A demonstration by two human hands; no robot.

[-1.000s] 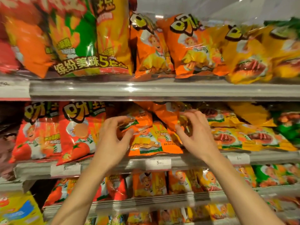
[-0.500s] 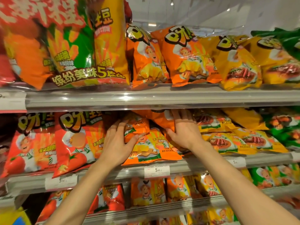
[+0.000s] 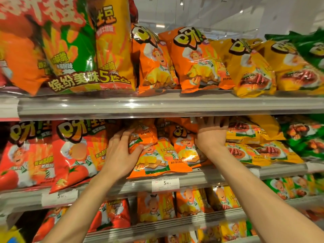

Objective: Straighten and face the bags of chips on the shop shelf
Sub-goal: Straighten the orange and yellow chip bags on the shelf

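Several orange chip bags [image 3: 157,162] sit slumped and tilted in the middle of the middle shelf [image 3: 201,178]. My left hand [image 3: 121,151] grips the left side of an upper orange bag [image 3: 143,135], thumb on its front. My right hand [image 3: 210,135] reaches deep into the shelf at the right side of the orange bags, next to the yellow bags [image 3: 254,151]. Its fingers are straight and spread against the bags behind. The fingertips are hidden by the rim of the upper shelf [image 3: 157,106].
Red tomato bags [image 3: 75,155] stand left of my left hand, green bags [image 3: 306,137] at the far right. The upper shelf holds large orange and yellow bags [image 3: 198,60]. A price tag [image 3: 165,184] hangs on the middle rim. More small bags [image 3: 156,206] fill the shelf below.
My right hand has slid deeper and to the right, from the orange bag's front to the gap beside the yellow bags. My left hand stays on the orange bag's left side. The view has moved closer.
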